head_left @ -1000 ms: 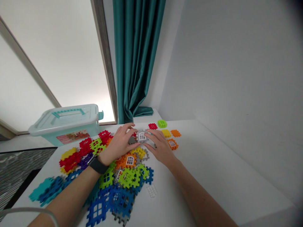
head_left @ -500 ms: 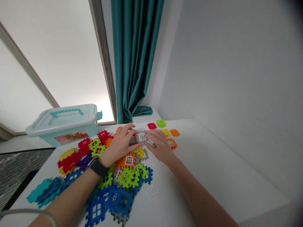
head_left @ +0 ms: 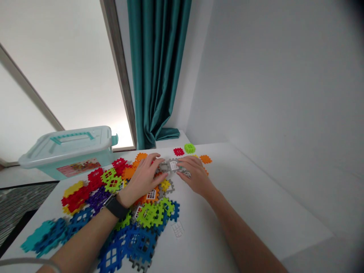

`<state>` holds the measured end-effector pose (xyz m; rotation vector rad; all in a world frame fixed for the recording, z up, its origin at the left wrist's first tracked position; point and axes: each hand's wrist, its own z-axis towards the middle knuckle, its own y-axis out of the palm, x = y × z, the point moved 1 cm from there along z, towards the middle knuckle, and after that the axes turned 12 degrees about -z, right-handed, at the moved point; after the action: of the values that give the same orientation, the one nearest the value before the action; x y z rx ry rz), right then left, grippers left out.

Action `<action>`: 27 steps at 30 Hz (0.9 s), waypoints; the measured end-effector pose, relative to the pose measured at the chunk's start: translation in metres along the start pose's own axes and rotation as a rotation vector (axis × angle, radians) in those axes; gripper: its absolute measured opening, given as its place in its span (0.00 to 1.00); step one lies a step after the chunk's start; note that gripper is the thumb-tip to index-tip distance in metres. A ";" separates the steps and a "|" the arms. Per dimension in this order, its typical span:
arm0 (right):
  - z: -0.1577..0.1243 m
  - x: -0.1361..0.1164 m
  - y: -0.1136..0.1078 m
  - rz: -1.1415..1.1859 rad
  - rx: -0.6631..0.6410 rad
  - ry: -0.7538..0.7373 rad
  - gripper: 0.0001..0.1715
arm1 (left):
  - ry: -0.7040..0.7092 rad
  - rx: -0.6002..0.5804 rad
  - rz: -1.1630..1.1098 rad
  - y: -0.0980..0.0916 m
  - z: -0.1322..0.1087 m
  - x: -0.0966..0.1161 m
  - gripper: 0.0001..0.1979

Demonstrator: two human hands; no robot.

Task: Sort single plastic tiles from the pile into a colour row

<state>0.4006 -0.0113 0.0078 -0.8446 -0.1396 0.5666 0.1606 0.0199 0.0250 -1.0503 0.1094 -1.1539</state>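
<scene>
The left fingers (head_left: 150, 166) of the left hand (head_left: 141, 179) stay close together and curve over the left end of the gray waffle blocks (head_left: 165, 166), and the right fingers (head_left: 184, 163) of the right hand (head_left: 196, 178) are also together and press the right end, so the blocks are clamped between both hands, just above the pile. One white window frame (head_left: 173, 165) sits in these blocks. At far left, a pale turquoise plastic storage box (head_left: 66, 156) with a closed lid stands on the white table (head_left: 250, 189), behind a teal block group (head_left: 38, 236). Next come red, yellow and purple waffle blocks (head_left: 85, 193) in a loose pile, and a black watch (head_left: 115, 207) is around the left wrist. Under the hands lie blue, lime and orange blocks (head_left: 142, 223) — some of them overlap. A small white window piece (head_left: 178, 229) lies alone just right of the pile. Farther right are a red block (head_left: 178, 151), a lime block (head_left: 189, 148) and an orange block (head_left: 205, 159) — these are apart from the pile, near the teal curtain (head_left: 156, 72).
</scene>
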 end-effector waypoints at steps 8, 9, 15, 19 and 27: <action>-0.037 0.039 -0.011 -0.105 -0.106 0.085 0.12 | 0.065 -0.303 -0.030 0.010 -0.004 0.008 0.16; -0.038 0.040 -0.011 -0.103 -0.116 0.082 0.12 | 0.081 -0.332 -0.043 0.011 -0.005 0.009 0.16; -0.039 0.038 -0.010 -0.091 -0.140 0.082 0.16 | 0.101 -0.373 -0.058 0.013 -0.005 0.016 0.15; -0.038 0.034 -0.012 -0.081 -0.161 0.078 0.16 | -0.012 -0.278 0.034 0.018 0.003 0.015 0.12; -0.035 0.030 -0.015 -0.088 -0.200 0.100 0.14 | -0.031 -0.308 0.173 0.046 0.027 0.023 0.16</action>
<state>0.4442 -0.0268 -0.0073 -1.0536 -0.1431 0.4315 0.2181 0.0194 0.0162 -1.3030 0.3552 -0.9819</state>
